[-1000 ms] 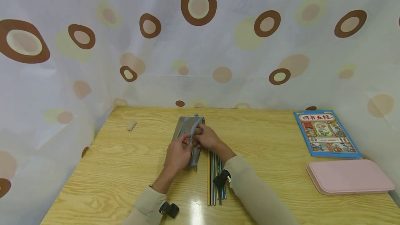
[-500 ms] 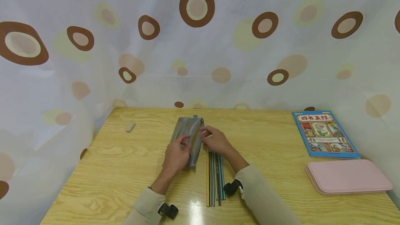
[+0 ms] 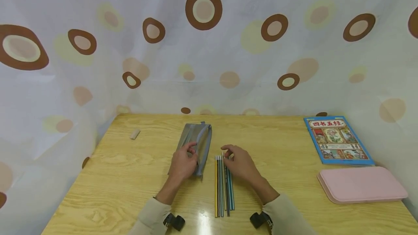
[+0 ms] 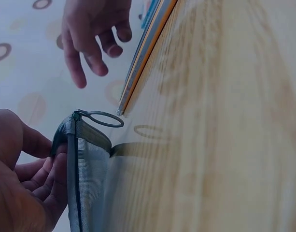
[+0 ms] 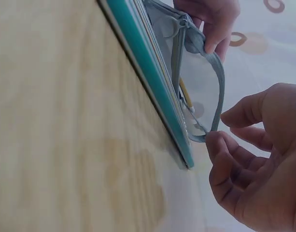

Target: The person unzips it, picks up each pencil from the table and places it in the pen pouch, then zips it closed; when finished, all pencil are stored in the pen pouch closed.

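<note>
On a wood-grain worktop point(image 3: 277, 137) in front of me, a person's left hand point(image 3: 183, 162) pinches the zip edge of a thin grey pouch point(image 3: 194, 133), fingers curled on its rim. The right hand point(image 3: 240, 162) hangs by the far ends of pencils point(image 3: 221, 188) lying just beside the pouch, thumb and fingers loosely apart, gripping nothing. The pouch looks light and floppy, best steadied at that firmer edge; the pencils seem stiff, smooth, apt to roll, best gathered mid-length.

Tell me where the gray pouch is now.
In the head view, the gray pouch lies left of centre, just left of the pencils, its edge pinched by the left hand.
</note>
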Available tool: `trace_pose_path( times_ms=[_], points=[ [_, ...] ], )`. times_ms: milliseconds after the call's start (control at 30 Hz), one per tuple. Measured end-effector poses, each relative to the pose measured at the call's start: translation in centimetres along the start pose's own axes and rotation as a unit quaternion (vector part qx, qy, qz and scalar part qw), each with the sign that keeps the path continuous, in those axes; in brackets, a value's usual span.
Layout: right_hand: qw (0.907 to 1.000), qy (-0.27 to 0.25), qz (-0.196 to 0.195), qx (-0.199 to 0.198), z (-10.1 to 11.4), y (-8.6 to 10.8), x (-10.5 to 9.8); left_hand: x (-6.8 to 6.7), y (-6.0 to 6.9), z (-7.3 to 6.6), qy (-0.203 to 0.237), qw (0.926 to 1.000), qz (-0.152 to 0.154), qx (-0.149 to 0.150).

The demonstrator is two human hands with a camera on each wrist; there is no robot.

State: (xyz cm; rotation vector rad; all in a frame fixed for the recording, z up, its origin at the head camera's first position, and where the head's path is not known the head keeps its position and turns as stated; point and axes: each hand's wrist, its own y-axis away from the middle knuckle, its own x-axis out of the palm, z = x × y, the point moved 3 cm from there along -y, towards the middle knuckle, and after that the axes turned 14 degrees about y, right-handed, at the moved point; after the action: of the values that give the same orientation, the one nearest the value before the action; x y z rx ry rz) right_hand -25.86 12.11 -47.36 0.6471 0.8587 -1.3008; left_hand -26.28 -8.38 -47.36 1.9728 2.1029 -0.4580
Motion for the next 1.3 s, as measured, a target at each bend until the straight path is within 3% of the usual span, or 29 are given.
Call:
trace_pose_path(
  times_ms=[367,600,867,1300],
  points=[
    [0.9987,0.042,-0.023,0.018,-0.1,2.5,-0.9,0.1,0.1,0.1,-0.001,1.0000,-0.005,-0.001],
    [0.9972,0.065,-0.011,0.035,-0.6,3.6,-0.3,0.0,0.0,0.5,-0.001,0.9998,-0.015,-0.010],
    [0.9961,0.069,0.022,0.051,-0.5,4.0,-0.5,0.1,-0.1,0.3,-0.002,0.9999,-0.010,-0.012],
    [0.9896,0.117,0.060,0.057,-0.7,4.4,-0.1,0.2,-0.2,0.2,-0.002,0.9999,-0.006,-0.008]
  ],
)
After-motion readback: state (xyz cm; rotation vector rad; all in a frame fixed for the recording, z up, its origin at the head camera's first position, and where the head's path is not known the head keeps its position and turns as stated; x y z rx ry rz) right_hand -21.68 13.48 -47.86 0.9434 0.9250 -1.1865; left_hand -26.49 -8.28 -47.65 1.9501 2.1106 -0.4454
